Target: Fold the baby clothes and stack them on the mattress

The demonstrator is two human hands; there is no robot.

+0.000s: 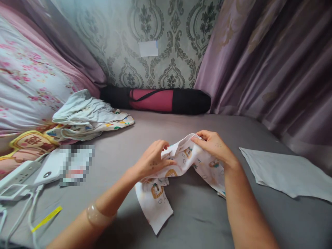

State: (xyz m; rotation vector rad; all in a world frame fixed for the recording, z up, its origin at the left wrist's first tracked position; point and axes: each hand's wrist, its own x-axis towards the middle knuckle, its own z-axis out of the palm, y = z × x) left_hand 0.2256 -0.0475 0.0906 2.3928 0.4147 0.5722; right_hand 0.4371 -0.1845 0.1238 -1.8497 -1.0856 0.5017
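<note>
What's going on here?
A person is handling a white, lion-print garment over a grey sheet. The right hand pinches its upper edge; the left hand touches its other side, its grip unclear. A pale cloth lies flat to the right, a rumpled clothes pile to the far left.

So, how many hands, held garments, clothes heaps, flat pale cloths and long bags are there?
Hands: 2 (left hand, right hand)
Held printed garment: 1
Clothes heap: 1
Flat pale cloth: 1
Long black-and-pink bag: 1
Total: 6
</note>
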